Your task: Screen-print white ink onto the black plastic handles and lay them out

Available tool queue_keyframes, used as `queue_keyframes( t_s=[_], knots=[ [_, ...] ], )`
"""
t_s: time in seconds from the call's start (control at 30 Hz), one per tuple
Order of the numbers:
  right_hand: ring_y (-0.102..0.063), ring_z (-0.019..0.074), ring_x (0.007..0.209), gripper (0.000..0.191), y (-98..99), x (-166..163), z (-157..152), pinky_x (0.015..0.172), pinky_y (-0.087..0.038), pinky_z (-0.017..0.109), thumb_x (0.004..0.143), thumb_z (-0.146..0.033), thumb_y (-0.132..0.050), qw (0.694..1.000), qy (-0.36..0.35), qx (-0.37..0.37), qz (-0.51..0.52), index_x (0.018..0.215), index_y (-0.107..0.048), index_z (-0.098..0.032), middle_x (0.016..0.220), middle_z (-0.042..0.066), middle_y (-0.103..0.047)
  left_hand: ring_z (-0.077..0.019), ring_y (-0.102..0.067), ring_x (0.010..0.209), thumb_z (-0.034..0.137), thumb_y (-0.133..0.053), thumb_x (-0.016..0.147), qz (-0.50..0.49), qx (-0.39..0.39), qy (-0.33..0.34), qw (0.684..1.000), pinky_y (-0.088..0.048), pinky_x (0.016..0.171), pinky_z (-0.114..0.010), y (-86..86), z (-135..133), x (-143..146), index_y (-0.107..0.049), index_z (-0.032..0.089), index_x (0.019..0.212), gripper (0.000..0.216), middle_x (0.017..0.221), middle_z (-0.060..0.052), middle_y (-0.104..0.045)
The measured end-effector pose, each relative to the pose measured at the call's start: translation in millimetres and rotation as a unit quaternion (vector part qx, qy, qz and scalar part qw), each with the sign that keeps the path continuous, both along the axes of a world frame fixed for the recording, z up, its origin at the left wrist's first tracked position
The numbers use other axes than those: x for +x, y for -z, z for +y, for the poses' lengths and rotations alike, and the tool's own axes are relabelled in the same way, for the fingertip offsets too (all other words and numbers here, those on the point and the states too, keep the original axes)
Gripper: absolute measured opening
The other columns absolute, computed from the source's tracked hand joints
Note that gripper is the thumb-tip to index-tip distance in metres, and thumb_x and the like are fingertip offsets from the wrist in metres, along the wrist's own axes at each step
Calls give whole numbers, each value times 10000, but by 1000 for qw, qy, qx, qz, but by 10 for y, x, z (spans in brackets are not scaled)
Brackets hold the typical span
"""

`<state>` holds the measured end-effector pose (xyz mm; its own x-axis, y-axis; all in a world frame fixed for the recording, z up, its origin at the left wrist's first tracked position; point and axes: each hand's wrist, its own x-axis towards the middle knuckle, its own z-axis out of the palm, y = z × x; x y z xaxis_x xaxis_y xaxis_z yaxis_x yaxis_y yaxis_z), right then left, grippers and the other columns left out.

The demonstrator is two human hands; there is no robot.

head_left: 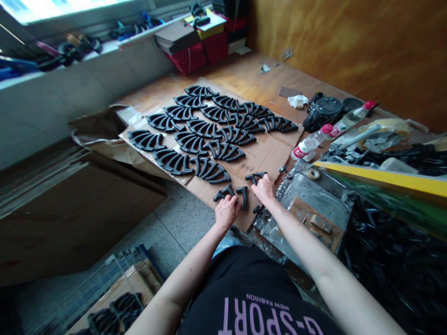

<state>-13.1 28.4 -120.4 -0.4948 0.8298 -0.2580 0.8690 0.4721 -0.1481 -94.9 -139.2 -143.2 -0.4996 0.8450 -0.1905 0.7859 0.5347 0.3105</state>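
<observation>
My left hand (227, 211) is closed on black curved handle-like pieces (223, 191) at the near corner of a flat cardboard sheet (263, 160). Just right of it, a single black curved piece (243, 197) lies on the cardboard, between my two hands. With fingers bent, my right hand (264, 190) grips other black curved pieces (252, 177) close to the cardboard's right edge. My fingers partly cover what both hands hold. Beyond them, many similar black pieces lie in fanned, overlapping rows (211, 167) across the cardboard.
To the right stand plastic bottles (309, 143) with red caps, a black container (324, 111) and a yellow-edged bin (387, 179) of black parts. A grey metal plate (324, 197) adjoins the cardboard. Stacked red bundles (186, 58) sit at the back; cardboard sheets (70, 204) lean left.
</observation>
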Motion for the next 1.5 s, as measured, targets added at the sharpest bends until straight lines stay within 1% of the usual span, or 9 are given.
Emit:
queue_keyframes(
  t_s=[0.23, 0.37, 0.53, 0.73, 0.87, 1.0, 1.2, 1.37, 1.5],
  knots=[
    [-632, 265, 986, 395, 61, 306, -86, 849, -487, 334, 870, -342, -504, 999, -24, 4, -37, 1008, -740, -57, 1192, 195, -589, -200, -563, 898, 448, -421, 958, -21, 4, 18, 1000, -438, 770, -286, 28, -217, 123, -652, 292, 1093, 310, 1026, -53, -606],
    [-640, 242, 948, 388, 119, 227, -225, 857, -478, 322, 887, -358, -500, 998, -50, -10, -29, 984, -744, -72, 1159, 180, -603, -193, -574, 900, 426, -386, 974, -42, 22, 24, 999, -441, 820, -294, 14, -88, 162, -661, 271, 1077, 332, 1018, -64, -607],
    [-629, 214, 947, 350, 101, 20, -175, 874, -471, 302, 913, -371, -509, 998, -54, -34, 17, 966, -737, -110, 1165, 148, -593, -197, -606, 897, 416, -429, 962, -56, 66, -9, 996, -461, 838, -304, 61, 125, 110, -637, 246, 1164, 337, 1028, -71, -620],
    [-514, 274, 1106, 304, 0, 8, -162, 929, -447, 377, 917, -369, -530, 991, -115, 15, 69, 1087, -672, -160, 1117, 137, -589, -217, -603, 985, 334, -492, 940, -68, 147, 10, 987, -493, 905, -349, 219, 48, 70, -548, 218, 1309, 391, 1155, -91, -617],
    [-395, 305, 1257, 467, 33, 26, -329, 1000, -408, 430, 823, -389, -656, 976, -198, -18, 88, 1254, -585, -222, 1338, 138, -482, -233, -575, 1100, 203, -527, 891, -72, 232, -3, 970, -495, 963, -390, 319, -112, 107, -514, 208, 1302, 411, 1255, -114, -554],
    [-389, 321, 1268, 480, 38, -34, -456, 967, -423, 469, 811, -368, -643, 972, -219, -63, 51, 1273, -550, -275, 1504, 90, -324, -247, -545, 1136, 94, -491, 848, -63, 285, -51, 955, -487, 988, -429, 393, -166, 149, -515, 160, 1213, 372, 1210, -140, -545],
    [-374, 383, 1249, 495, 9, -146, -517, 950, -395, 539, 812, -480, -646, 975, -218, -38, -4, 1208, -569, -193, 1325, 147, -481, -241, -532, 1141, 27, -482, 789, -81, 305, -55, 947, -470, 1024, -456, 446, -104, 185, -468, 156, 1226, 456, 1205, -140, -562],
    [-415, 346, 1197, 354, 30, -124, -500, 963, -390, 512, 827, -411, -630, 978, -205, -16, 23, 1104, -619, -192, 1211, 134, -550, -254, -495, 1220, 31, -519, 768, -81, 310, -25, 947, -455, 1052, -467, 426, -158, 236, -453, 158, 1268, 520, 1297, -156, -512],
    [-470, 288, 1114, 257, -56, -35, -377, 952, -419, 435, 798, -326, -659, 974, -197, -2, 108, 1022, -655, -199, 1100, 111, -589, -271, -432, 1315, 82, -525, 838, -44, 327, 28, 944, -435, 1068, -499, 342, -149, 239, -413, 178, 1342, 525, 1415, -173, -421]
  ],
)
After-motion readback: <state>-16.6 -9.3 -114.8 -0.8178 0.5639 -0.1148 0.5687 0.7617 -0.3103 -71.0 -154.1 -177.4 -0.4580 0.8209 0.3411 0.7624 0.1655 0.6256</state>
